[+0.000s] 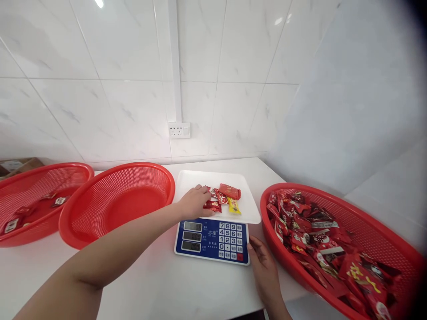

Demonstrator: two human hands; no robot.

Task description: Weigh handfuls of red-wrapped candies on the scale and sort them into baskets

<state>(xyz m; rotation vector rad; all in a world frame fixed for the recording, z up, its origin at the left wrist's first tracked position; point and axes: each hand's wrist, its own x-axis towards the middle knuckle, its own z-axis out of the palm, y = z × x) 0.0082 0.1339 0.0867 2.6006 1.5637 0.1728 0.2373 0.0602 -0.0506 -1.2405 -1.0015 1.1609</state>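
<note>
My left hand (194, 202) reaches over the white tray (187, 178) of a digital scale (213, 258). Its curled fingers and thumb close around the left side of a small pile of red wrapped candies (213, 206). Next to them on the tray lie a larger red packet (230, 191) and a yellow wrapped candy (234, 206). My right hand (265, 264) rests at the right edge of the scale's blue keypad panel, fingers loosely bent and apart, with nothing visible in it. The scale's displays are lit with dim digits.
On the right a red basket (273, 189) holds many red-wrapped packets (320, 240). To the left stands a bare red basket (133, 209), beside another red basket (73, 166) with several packets. A cardboard box (25, 165) sits at far left. A socket (179, 130) is on the tiled wall.
</note>
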